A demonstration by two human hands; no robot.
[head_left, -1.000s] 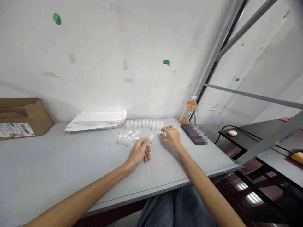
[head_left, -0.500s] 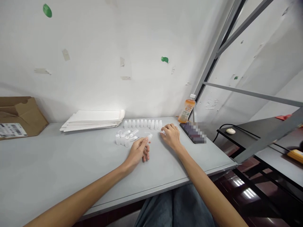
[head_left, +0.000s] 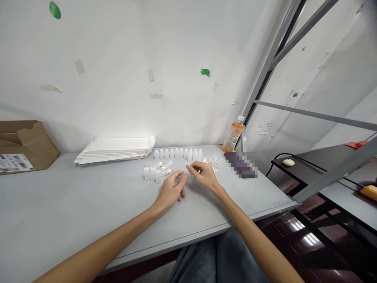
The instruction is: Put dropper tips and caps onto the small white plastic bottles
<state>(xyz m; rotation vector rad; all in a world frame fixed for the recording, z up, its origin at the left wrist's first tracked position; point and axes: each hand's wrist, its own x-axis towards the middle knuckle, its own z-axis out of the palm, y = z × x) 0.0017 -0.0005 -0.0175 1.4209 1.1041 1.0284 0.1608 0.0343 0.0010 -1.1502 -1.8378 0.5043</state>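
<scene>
My left hand rests on the grey table, its fingers closed round a small clear plastic bottle. My right hand has come in beside it, fingers pinched on a tiny white piece right at the bottle's top. Behind the hands stands a row of several small white capped bottles. A loose cluster of small bottles, some upright and some lying down, sits to the left of my hands. A little heap of small white caps lies to the right.
A stack of white paper sheets lies by the wall. An open cardboard box sits far left. An orange drink bottle and a dark phone are at the right end. Grey metal shelf struts rise on the right.
My right hand left the heap of caps, which now shows, and moved left to meet the bottle in my left hand. The left hand stayed put.
</scene>
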